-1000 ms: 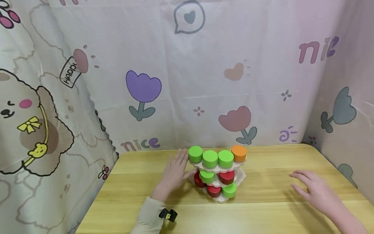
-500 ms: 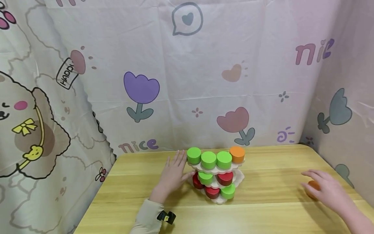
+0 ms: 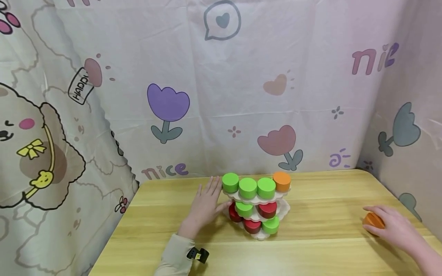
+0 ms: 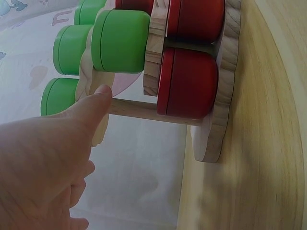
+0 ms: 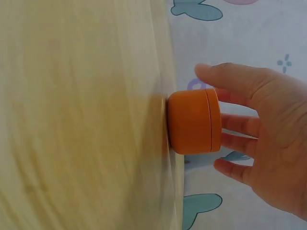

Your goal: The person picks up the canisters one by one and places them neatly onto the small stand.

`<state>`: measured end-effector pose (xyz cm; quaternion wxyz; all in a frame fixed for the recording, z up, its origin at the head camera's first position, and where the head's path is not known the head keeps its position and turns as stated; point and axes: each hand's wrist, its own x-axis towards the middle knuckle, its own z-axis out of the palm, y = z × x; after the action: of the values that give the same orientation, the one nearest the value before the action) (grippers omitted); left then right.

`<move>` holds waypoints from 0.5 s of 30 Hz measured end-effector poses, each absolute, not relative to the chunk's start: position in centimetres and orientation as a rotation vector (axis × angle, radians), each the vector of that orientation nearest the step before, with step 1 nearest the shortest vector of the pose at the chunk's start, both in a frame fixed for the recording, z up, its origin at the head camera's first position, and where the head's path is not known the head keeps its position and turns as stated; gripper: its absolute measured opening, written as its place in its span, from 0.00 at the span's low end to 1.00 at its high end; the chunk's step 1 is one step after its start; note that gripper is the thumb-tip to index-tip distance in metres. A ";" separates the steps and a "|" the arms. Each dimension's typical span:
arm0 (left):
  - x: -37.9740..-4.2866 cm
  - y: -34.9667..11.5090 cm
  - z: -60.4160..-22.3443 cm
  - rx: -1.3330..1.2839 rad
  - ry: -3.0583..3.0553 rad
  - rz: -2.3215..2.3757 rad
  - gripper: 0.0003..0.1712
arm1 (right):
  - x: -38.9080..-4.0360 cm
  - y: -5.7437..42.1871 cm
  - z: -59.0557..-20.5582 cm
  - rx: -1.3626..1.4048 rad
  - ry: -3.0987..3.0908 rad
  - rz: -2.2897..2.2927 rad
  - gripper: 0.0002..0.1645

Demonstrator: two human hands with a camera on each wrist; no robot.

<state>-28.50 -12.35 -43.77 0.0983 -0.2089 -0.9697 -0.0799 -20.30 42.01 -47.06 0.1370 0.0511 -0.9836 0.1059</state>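
Observation:
A tiered wooden toy tower [image 3: 284, 209] with scalloped shelves stands on the table, carrying green blocks [image 3: 248, 188], red blocks [image 3: 267, 209] and one orange block [image 3: 282, 181]. At its left side my left hand [image 3: 205, 205] has its fingers stretched out. In the left wrist view, the thumb [image 4: 98, 98] lies against the edge of an upper shelf. My right hand [image 3: 397, 226] is around a loose round orange block [image 5: 192, 122] at the table's right. The right wrist view shows the thumb [image 5: 230, 76] apart from that block, with fingers partly hidden behind it.
The wooden table [image 3: 321, 253] meets a patterned cloth backdrop [image 3: 221, 96] at its back edge. Similar cloth hangs at the left and right sides. A wooden post [image 4: 139, 110] joins the tower's shelves. A small black device [image 3: 198, 254] sits on the left wrist.
My right hand has moved right and now lies around the loose orange block, which has come into sight beneath it. The left hand and tower have stayed put.

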 end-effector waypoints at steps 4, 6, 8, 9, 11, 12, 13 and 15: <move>-28.6 -12.3 -43.8 -0.618 -2.871 -0.230 0.49 | -20.3 42.5 -47.2 0.166 -2.885 0.323 0.38; -28.6 -12.4 -43.8 -0.622 -2.869 -0.233 0.49 | -20.4 42.8 -47.3 0.175 -2.910 0.324 0.39; -28.6 -12.4 -43.8 -0.623 -2.880 -0.228 0.50 | -20.4 43.0 -47.5 0.180 -2.931 0.327 0.41; -28.6 -12.4 -43.8 -0.628 -2.874 -0.229 0.50 | -20.4 43.1 -47.6 0.179 -2.938 0.331 0.41; -28.6 -12.4 -43.8 -0.630 -2.875 -0.225 0.50 | -20.4 43.2 -47.7 0.173 -2.952 0.343 0.41; -28.5 -12.4 -43.8 -0.627 -2.880 -0.220 0.50 | -20.5 43.3 -47.7 0.170 -2.957 0.348 0.41; -28.5 -12.4 -43.7 -0.625 -2.882 -0.217 0.50 | -20.5 43.3 -47.7 0.164 -2.959 0.352 0.42; -28.6 -12.4 -43.7 -0.625 -2.876 -0.221 0.50 | -20.4 43.4 -47.7 0.147 -2.961 0.356 0.42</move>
<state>-28.55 -12.35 -43.71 0.0952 -0.2108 -0.9700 -0.0745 -20.45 43.37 -47.70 0.0779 0.0492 -0.9886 0.1190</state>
